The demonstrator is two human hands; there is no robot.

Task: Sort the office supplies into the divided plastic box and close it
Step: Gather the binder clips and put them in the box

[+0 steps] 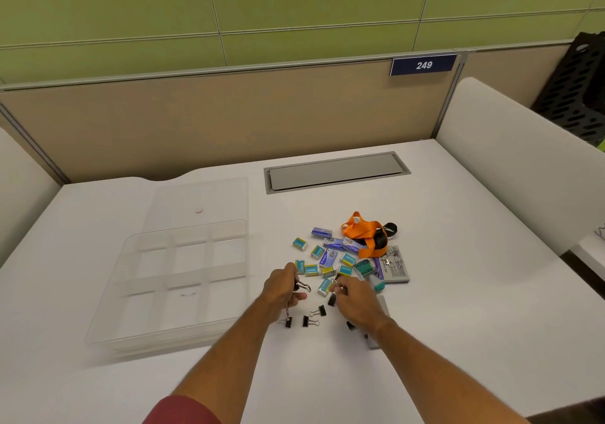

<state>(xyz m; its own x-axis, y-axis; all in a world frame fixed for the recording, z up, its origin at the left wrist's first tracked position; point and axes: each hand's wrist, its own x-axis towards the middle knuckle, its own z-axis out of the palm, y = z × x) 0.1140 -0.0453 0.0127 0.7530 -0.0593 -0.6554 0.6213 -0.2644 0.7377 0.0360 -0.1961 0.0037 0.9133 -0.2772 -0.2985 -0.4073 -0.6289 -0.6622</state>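
While my left hand (284, 287) and right hand (355, 299) each pinch binder clips (314, 316), I'd gather the rest, then fill one box (183, 279) compartment.

A blue sign (423, 65) on the desk partition (229, 119) reads "249" in white.

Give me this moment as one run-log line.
stage: gathering black binder clips | left hand: holding clips | right hand: picking a clip | clear divided plastic box: open, looks empty | small stationery boxes: unsorted on white desk
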